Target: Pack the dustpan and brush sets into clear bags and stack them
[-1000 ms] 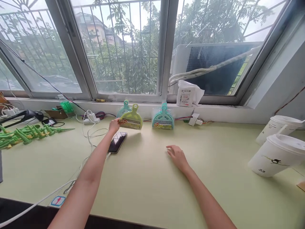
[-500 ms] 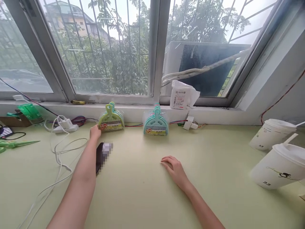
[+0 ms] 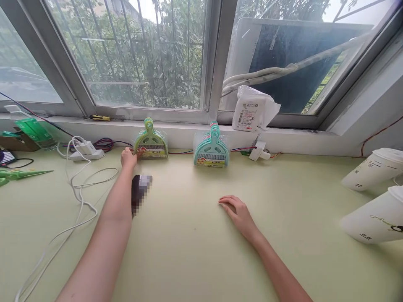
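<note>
My left hand (image 3: 128, 158) is at the left edge of a packaged green dustpan and brush set (image 3: 151, 144), its thumb and fingers closed on the edge of the wrapping. This set stands upright against the wall below the window sill, and more handles show behind it. To its right a stack of teal sets (image 3: 212, 149) in clear wrapping leans on the same wall. My right hand (image 3: 237, 211) rests on the pale green table (image 3: 195, 251), fingers bent and close together, thumb near the fingertips, with nothing visible between them.
A dark phone (image 3: 138, 191), partly pixelated, lies beside my left forearm. White cables and a power strip (image 3: 86, 155) are at the left, with green scissors (image 3: 25, 174) and a green-labelled bottle (image 3: 33, 130). Two white cups (image 3: 374, 216) stand at the right. A white package (image 3: 253, 109) sits on the sill.
The view has tilted down and shifted slightly left. My left hand stays at the green set, with more of its fingers showing. My right hand keeps its pose on the table.
</note>
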`<act>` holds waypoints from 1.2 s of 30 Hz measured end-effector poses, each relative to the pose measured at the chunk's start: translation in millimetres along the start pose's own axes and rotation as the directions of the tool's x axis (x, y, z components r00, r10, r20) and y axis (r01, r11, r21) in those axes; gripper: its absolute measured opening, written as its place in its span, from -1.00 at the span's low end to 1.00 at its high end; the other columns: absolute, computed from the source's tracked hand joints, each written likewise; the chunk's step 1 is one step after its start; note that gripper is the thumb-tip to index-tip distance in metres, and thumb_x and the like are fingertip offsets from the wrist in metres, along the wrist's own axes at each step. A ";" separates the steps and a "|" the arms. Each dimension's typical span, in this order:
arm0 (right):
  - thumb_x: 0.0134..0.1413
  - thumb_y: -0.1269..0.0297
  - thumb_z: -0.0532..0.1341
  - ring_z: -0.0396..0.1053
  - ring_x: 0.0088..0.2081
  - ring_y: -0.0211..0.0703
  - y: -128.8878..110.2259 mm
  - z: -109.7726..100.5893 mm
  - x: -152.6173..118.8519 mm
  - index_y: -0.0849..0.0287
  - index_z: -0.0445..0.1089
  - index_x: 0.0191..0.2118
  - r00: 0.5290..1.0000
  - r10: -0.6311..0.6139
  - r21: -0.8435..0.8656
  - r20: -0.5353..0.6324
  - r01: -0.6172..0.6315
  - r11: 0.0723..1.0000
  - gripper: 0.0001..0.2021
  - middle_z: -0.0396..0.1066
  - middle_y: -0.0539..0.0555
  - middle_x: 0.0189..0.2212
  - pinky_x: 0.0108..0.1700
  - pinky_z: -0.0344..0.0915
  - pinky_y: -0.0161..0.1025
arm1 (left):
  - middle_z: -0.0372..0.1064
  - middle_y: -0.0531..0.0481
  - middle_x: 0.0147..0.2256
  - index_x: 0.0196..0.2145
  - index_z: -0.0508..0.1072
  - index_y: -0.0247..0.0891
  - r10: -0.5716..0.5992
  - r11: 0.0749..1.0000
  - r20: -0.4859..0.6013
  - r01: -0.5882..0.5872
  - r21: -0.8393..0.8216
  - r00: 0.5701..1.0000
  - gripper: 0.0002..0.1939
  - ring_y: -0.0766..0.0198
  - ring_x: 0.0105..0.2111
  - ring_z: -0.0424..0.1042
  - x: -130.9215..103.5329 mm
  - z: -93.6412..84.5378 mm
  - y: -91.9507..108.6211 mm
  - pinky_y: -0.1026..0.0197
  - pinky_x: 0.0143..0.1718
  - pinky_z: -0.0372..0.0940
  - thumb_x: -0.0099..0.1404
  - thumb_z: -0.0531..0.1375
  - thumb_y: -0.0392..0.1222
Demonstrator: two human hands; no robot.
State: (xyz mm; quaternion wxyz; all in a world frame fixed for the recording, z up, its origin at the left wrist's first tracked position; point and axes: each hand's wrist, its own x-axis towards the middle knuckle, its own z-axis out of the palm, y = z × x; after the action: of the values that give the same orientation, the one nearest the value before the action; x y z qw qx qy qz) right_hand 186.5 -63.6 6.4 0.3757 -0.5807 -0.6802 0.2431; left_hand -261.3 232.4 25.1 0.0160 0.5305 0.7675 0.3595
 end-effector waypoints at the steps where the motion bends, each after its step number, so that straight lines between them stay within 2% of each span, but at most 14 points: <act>1: 0.20 0.23 0.08 0.35 -0.01 -0.05 0.3 -0.1 -0.1 0.02 0.45 -0.25 1.000 -0.004 0.002 -0.002 0.004 1.000 -0.81 0.46 0.04 -0.11 0.06 0.19 -0.07 | 0.34 -0.36 -0.05 -0.03 0.29 -0.36 -0.004 1.000 0.030 0.004 0.018 1.000 -0.55 -0.13 0.07 0.29 0.5 -1.6 0.0 -0.11 0.07 0.21 0.18 0.21 -0.07; 4: 0.19 0.23 0.08 0.36 -0.02 -0.06 0.0 -0.7 -0.5 0.01 0.46 -0.24 1.000 -0.011 0.010 -0.005 0.011 1.000 -0.81 0.46 0.04 -0.12 0.06 0.20 -0.07 | 0.26 -0.42 0.05 0.08 0.22 -0.35 -0.026 0.998 0.084 0.021 0.058 0.996 -0.43 -0.20 0.10 0.26 1.4 -5.2 0.5 -0.19 0.08 0.18 0.17 0.22 -0.08; 7: 0.19 0.23 0.08 0.37 -0.03 -0.07 -1.3 -1.5 -0.9 0.01 0.46 -0.24 1.000 -0.005 0.020 -0.004 0.005 1.000 -0.81 0.46 0.04 -0.12 0.06 0.21 -0.08 | 0.07 -0.52 0.17 0.24 0.00 -0.45 -0.022 0.998 0.135 0.013 0.064 0.991 -0.14 -0.28 0.16 0.17 -1.4 -6.8 2.8 -0.23 0.10 0.14 0.12 0.25 -0.03; 9: 0.19 0.24 0.08 0.37 -0.03 -0.07 -1.3 -1.6 -0.8 0.02 0.46 -0.24 1.000 -0.006 0.022 -0.008 0.006 1.000 -0.80 0.46 0.04 -0.12 0.06 0.21 -0.08 | -0.10 -0.56 0.23 0.30 -0.17 -0.49 0.031 0.998 0.135 -0.037 0.042 0.990 0.03 -0.30 0.24 0.01 -7.7 -8.1 6.7 -0.23 0.14 0.09 0.08 0.28 0.03; 11: 0.18 0.25 0.08 0.37 -0.03 -0.08 -0.2 -1.4 -0.4 0.02 0.47 -0.25 1.000 -0.015 0.022 -0.010 0.016 1.000 -0.80 0.46 0.04 -0.12 0.05 0.21 -0.09 | -0.24 -0.52 0.28 0.32 -0.25 -0.45 0.131 0.991 0.073 -0.133 0.021 0.989 0.10 -0.24 0.30 -0.15 -18.1 -11.2 13.7 -0.22 0.19 0.01 0.07 0.27 0.08; 15: 0.17 0.26 0.08 0.37 -0.04 -0.08 2.6 -0.7 0.4 0.02 0.47 -0.25 0.999 -0.034 0.028 -0.010 0.035 0.999 -0.80 0.46 0.04 -0.13 0.05 0.22 -0.10 | -0.34 -0.38 0.32 0.33 -0.24 -0.31 0.302 0.953 -0.141 -0.303 0.017 0.943 -0.04 -0.15 0.32 -0.24 -48.9 -22.7 38.6 -0.27 0.25 -0.21 0.18 0.18 0.11; 17: 0.17 0.27 0.08 0.37 -0.04 -0.09 2.3 -0.6 0.4 0.02 0.47 -0.26 0.999 -0.034 0.031 -0.009 0.034 0.999 -0.80 0.46 0.05 -0.13 0.04 0.22 -0.11 | -0.34 -0.35 0.33 0.32 -0.18 -0.29 0.385 0.921 -0.181 -0.389 0.015 0.905 -0.14 -0.14 0.32 -0.26 -67.0 -27.2 56.6 -0.26 0.27 -0.28 0.23 0.13 0.09; 21: 0.16 0.29 0.07 0.36 -0.02 -0.09 -0.5 -1.7 -0.1 0.04 0.46 -0.26 1.000 -0.029 0.034 -0.009 0.029 0.999 -0.80 0.46 0.05 -0.13 0.05 0.21 -0.10 | -0.16 -0.30 0.29 0.24 0.06 -0.25 0.553 0.833 -0.051 -0.553 0.002 0.832 -0.35 -0.13 0.31 -0.17 -105.3 -23.8 104.3 -0.17 0.28 -0.26 0.28 0.07 0.07; 23: 0.16 0.31 0.07 0.35 -0.02 -0.10 -1.2 -2.4 -0.2 0.05 0.46 -0.25 0.999 -0.033 0.038 -0.002 0.033 0.999 -0.79 0.45 0.05 -0.13 0.06 0.20 -0.10 | -0.06 -0.29 0.26 0.19 0.13 -0.23 0.568 0.823 0.011 -0.568 -0.009 0.823 -0.43 -0.10 0.29 -0.12 -122.5 -16.4 128.9 -0.12 0.27 -0.22 0.31 0.04 0.07; 24: 0.16 0.31 0.07 0.35 -0.02 -0.11 -1.2 -2.8 -0.3 0.05 0.46 -0.25 0.999 -0.037 0.039 0.002 0.037 0.999 -0.79 0.45 0.04 -0.13 0.06 0.19 -0.09 | -0.06 -0.30 0.25 0.19 0.13 -0.24 0.540 0.841 -0.002 -0.540 -0.008 0.841 -0.44 -0.09 0.30 -0.12 -129.3 -12.1 138.6 -0.11 0.26 -0.21 0.32 0.03 0.06; 26: 0.15 0.32 0.07 0.35 -0.02 -0.11 -1.0 -3.4 -0.7 0.05 0.46 -0.25 0.999 -0.043 0.037 0.005 0.043 0.998 -0.79 0.45 0.04 -0.12 0.08 0.18 -0.09 | -0.07 -0.35 0.25 0.20 0.10 -0.27 0.391 0.920 -0.087 -0.392 0.007 0.916 -0.45 -0.11 0.29 -0.12 -136.5 -4.0 148.8 -0.13 0.23 -0.15 0.33 0.02 0.01; 29: 0.15 0.33 0.06 0.34 0.00 -0.11 -1.9 -4.0 -1.6 0.04 0.46 -0.25 0.999 -0.037 0.022 0.006 0.037 0.999 -0.79 0.45 0.04 -0.11 0.09 0.16 -0.07 | 0.15 -0.42 0.13 0.05 0.28 -0.31 0.085 0.996 -0.074 -0.084 0.016 0.994 -0.57 -0.20 0.20 0.07 -130.2 4.8 136.9 -0.21 0.14 -0.05 0.30 0.06 -0.05; 32: 0.16 0.33 0.06 0.34 0.01 -0.10 -4.1 -4.4 -2.5 0.03 0.45 -0.25 1.000 -0.024 0.004 0.014 0.024 1.000 -0.79 0.44 0.04 -0.10 0.10 0.13 -0.05 | 0.31 -0.48 -0.04 -0.14 0.40 -0.35 -0.123 0.992 0.037 0.122 0.022 0.992 -0.65 -0.27 0.08 0.21 -111.1 9.1 107.4 -0.31 0.09 -0.06 0.31 0.01 -0.04; 36: 0.16 0.33 0.06 0.34 0.00 -0.10 -4.9 -4.4 -2.4 0.01 0.45 -0.24 1.000 -0.020 -0.008 0.020 0.020 1.000 -0.78 0.44 0.02 -0.10 0.08 0.13 -0.05 | 0.14 -0.52 0.09 -0.05 0.33 -0.39 -0.212 0.976 0.045 0.214 -0.049 0.976 -0.61 -0.28 0.14 0.14 -85.4 12.5 81.3 -0.29 0.07 0.02 0.30 0.02 -0.05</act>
State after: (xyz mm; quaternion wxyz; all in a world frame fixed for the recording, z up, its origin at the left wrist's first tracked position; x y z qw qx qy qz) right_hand 187.1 -67.4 12.3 0.3689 -0.5729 -0.6906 0.2425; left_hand -153.6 183.0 31.6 0.0837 0.4516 0.8095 0.3657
